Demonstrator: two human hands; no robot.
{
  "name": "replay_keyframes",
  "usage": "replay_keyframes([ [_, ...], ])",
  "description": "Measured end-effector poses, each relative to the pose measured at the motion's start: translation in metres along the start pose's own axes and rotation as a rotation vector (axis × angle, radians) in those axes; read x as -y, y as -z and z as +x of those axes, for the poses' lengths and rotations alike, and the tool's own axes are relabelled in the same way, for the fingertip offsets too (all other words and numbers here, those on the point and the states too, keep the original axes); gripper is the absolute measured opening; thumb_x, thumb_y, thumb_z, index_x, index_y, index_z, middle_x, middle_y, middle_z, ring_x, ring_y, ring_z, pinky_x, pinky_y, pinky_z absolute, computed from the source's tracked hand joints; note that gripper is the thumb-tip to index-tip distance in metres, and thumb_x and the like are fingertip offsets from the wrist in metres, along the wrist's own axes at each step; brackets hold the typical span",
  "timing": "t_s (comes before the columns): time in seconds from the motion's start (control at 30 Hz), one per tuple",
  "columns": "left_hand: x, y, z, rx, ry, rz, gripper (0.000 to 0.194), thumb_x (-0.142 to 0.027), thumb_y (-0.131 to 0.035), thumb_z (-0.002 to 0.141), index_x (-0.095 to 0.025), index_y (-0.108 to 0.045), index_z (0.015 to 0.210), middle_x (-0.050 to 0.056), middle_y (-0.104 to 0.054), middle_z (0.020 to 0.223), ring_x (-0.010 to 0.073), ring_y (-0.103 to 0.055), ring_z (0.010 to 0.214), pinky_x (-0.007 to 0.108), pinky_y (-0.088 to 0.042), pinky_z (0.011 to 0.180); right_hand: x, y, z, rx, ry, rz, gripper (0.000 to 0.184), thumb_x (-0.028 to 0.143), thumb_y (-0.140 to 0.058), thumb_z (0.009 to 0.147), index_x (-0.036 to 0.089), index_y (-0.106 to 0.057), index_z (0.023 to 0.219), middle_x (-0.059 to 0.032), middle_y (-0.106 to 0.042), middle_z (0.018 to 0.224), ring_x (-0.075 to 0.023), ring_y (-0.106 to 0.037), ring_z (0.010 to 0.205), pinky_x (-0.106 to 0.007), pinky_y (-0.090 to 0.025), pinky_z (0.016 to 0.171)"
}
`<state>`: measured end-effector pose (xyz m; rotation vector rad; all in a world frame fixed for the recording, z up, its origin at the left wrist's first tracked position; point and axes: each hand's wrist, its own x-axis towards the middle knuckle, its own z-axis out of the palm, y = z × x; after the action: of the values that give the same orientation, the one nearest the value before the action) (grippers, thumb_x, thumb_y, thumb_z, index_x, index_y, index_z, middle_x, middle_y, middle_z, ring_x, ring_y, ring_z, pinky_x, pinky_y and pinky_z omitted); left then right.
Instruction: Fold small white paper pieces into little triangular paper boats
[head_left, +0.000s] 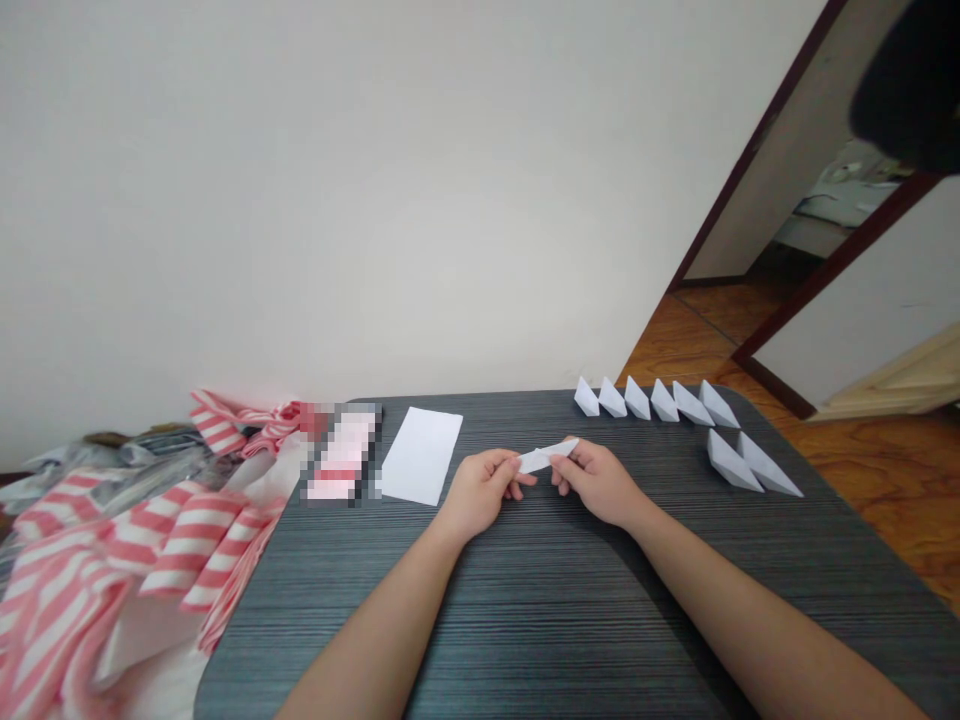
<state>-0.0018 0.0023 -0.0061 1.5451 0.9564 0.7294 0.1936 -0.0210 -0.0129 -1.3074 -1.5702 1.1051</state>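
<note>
A small folded white paper boat (537, 460) is held up just above the dark table, stretched between my two hands. My left hand (486, 488) pinches its left end between thumb and fingers. At the other end, my right hand (596, 482) grips it the same way, and a pointed tip shows above the fingers. Folded paper boats (637, 400) stand in a row at the table's back right, with two more paper boats (739, 465) in front of them. To the left of my hands lies a flat stack of white paper (422, 455).
A pixelated pink and white item (343, 455) lies on the table (345, 620) left of the paper. Red-and-white striped cloth (150, 540) is heaped beside the table's left edge. A pale wall (450, 200) rises behind, and a doorway with wooden floor (690, 335) is at the right.
</note>
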Motion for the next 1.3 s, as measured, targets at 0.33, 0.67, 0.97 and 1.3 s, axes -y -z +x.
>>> replay_keyframes([
  [0.33,0.0026,0.0024,-0.0001,0.042,-0.043,0.038,0.039,-0.041,-0.041,0.088,-0.012,-0.066,0.087,0.006,-0.065,0.071,0.0129,-0.056,0.063,0.024,-0.044,0.062,0.0002,0.0002,0.0009,-0.037,-0.036,0.055,0.027,0.036,-0.046,0.088,0.017,-0.051,0.069,0.0017,-0.056,0.058,-0.0104,-0.054,0.048,-0.023,-0.041,0.051],
  [0.67,-0.0004,-0.0031,-0.0027,-0.017,-0.064,-0.002,0.021,-0.035,-0.047,0.085,-0.017,-0.054,0.092,0.001,-0.060,0.067,0.0113,-0.055,0.061,0.021,-0.041,0.056,0.0034,-0.0040,-0.0011,0.039,0.014,-0.068,0.025,0.032,-0.047,0.088,0.018,-0.053,0.069,0.0014,-0.058,0.056,-0.0113,-0.055,0.051,-0.023,-0.043,0.055],
  [0.97,-0.0018,-0.0037,-0.0048,-0.024,-0.128,0.201,0.018,-0.032,-0.048,0.085,-0.016,-0.056,0.085,-0.001,-0.055,0.065,0.0086,-0.045,0.055,0.020,-0.033,0.052,0.0054,-0.0029,-0.0003,0.031,0.043,-0.028,0.021,0.029,-0.049,0.087,0.018,-0.055,0.071,0.0008,-0.060,0.061,-0.0115,-0.056,0.052,-0.024,-0.043,0.056],
  [1.3,-0.0013,-0.0005,-0.0008,-0.035,-0.179,0.151,0.023,-0.029,-0.043,0.087,-0.015,-0.061,0.084,0.005,-0.056,0.091,0.0111,-0.052,0.069,0.022,-0.042,0.059,0.0031,-0.0070,-0.0033,0.063,0.069,0.139,0.009,0.024,-0.047,0.088,0.019,-0.053,0.089,0.0027,-0.055,0.063,-0.0098,-0.052,0.053,-0.023,-0.041,0.055],
])
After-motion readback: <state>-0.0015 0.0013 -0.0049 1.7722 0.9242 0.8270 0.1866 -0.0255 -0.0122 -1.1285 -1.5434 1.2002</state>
